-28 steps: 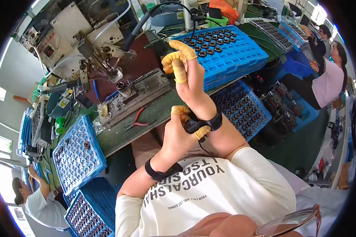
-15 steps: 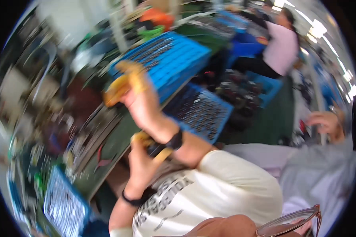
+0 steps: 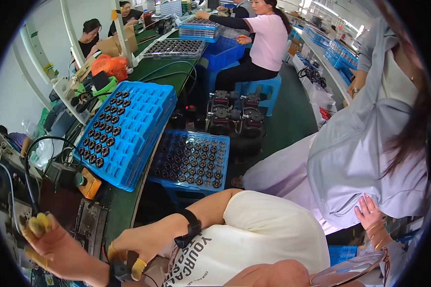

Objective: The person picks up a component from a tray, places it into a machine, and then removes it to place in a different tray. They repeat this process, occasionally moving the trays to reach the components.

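Note:
My left hand is raised at the lower left, palm up, with loosely bent fingers apart and nothing in them. Yellow covers wrap its fingertips. Around the left wrist sits a small black box-shaped device on a band. My right hand reaches across my body and is closed about this device, with yellow-covered fingertips on either side; part of its grip is hidden. On my right wrist is another black strap with a device.
A stack of blue trays holding round black parts stands on the green bench. Below, a blue crate holds similar parts. Black machine units sit beyond. A person in grey stands close at right; another in pink sits farther off.
My hands have swapped roles: the left was at the right wrist, and now the right is at the left wrist. Both have moved down and left, and the view has swung.

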The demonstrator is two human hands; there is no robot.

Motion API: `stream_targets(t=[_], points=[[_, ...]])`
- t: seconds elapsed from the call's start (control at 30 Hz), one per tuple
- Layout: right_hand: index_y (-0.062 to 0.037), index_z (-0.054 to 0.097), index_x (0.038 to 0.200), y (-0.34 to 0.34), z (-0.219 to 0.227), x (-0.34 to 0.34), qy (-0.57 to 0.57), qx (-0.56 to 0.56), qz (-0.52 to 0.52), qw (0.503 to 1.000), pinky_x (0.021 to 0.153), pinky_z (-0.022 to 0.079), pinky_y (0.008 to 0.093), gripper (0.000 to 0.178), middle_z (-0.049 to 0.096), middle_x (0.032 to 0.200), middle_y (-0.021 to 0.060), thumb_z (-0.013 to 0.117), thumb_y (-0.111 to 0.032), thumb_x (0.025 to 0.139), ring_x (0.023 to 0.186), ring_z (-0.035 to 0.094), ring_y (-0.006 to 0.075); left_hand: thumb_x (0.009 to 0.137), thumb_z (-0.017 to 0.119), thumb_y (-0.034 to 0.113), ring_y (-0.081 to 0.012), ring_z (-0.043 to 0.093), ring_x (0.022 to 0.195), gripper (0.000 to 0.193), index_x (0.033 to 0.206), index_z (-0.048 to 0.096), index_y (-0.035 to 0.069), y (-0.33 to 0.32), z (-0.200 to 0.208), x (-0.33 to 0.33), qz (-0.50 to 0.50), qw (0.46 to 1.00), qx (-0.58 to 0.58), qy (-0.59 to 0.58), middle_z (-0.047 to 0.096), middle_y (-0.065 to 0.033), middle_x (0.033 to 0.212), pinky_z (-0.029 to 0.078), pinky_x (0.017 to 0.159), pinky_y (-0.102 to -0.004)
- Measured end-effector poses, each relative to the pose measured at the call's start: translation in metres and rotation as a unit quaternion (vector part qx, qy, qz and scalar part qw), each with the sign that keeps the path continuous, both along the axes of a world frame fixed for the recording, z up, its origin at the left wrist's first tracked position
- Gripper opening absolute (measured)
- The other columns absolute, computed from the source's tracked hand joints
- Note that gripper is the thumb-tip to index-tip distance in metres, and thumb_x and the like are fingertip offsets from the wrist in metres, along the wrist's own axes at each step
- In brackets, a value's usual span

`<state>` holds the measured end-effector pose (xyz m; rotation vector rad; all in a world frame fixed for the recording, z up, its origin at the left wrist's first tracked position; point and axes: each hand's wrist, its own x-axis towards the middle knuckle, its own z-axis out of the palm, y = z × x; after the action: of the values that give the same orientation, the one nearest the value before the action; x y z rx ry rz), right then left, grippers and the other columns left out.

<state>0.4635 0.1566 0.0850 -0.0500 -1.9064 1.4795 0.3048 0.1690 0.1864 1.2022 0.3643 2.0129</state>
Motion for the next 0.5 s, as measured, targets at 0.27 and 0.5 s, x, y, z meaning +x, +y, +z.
stream_targets(t=[0.27,0.5], points=[[0.0013,0.058,0.102,-0.005,-0.005,-0.003,-0.057,0.015,-0.105,0.993,0.071,0.050,0.0390,0.069,0.062,0.087,0.0189,0.083,-0.048,0.059,0.083,0.062,0.0358,0.097,0.043,0.016,-0.0265,0.061,0.097,0.038,0.131,0.045,-0.002,0.023,-0.027,-0.001,0.107,0.987,0.059,0.102,0.060,-0.0143,0.109,0.050,0.088,-0.0373],[-0.0005,0.061,0.102,-0.018,-0.011,-0.068,-0.005,-0.126,-0.148,0.981,0.071,0.052,0.0286,0.042,0.067,0.087,0.0084,0.084,-0.018,0.071,0.081,0.063,0.0113,0.088,0.063,0.004,-0.0114,0.064,0.074,0.033,0.119,0.055,0.002,0.027,-0.021,-0.012,0.359,0.903,0.117,0.205,0.066,-0.0050,0.090,0.051,0.067,-0.0243]])
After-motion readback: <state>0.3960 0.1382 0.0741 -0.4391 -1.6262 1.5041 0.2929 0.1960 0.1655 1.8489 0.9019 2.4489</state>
